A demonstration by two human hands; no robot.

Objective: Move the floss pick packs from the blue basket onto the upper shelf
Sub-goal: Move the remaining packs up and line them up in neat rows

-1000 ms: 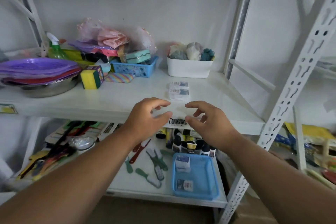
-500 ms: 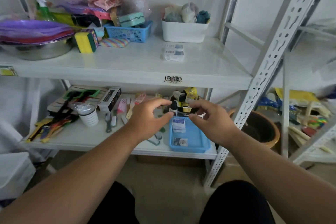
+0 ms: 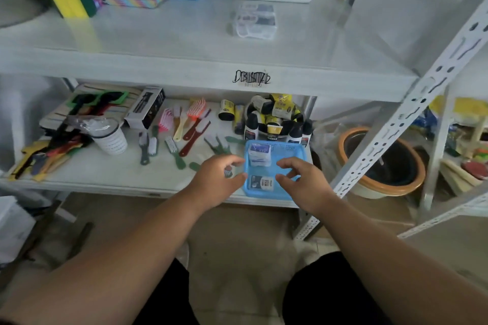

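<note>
Glossy white upper shelf (image 3: 184,34); perforated plastic blue basket (image 3: 287,148).

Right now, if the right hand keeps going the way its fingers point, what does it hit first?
Probably the near floss pick pack in the blue basket. The right hand hangs open beside it, fingers curving left and down toward it. Depth is unclear from one view.

Blue basket (image 3: 290,149) on lower shelf (image 3: 105,174) holds floss pick packs (image 3: 260,157). Left hand (image 3: 216,178) and right hand (image 3: 303,179) hover at its sides, fingers loosely curled, empty. Further packs (image 3: 254,21) lie on upper shelf (image 3: 158,34).
</note>
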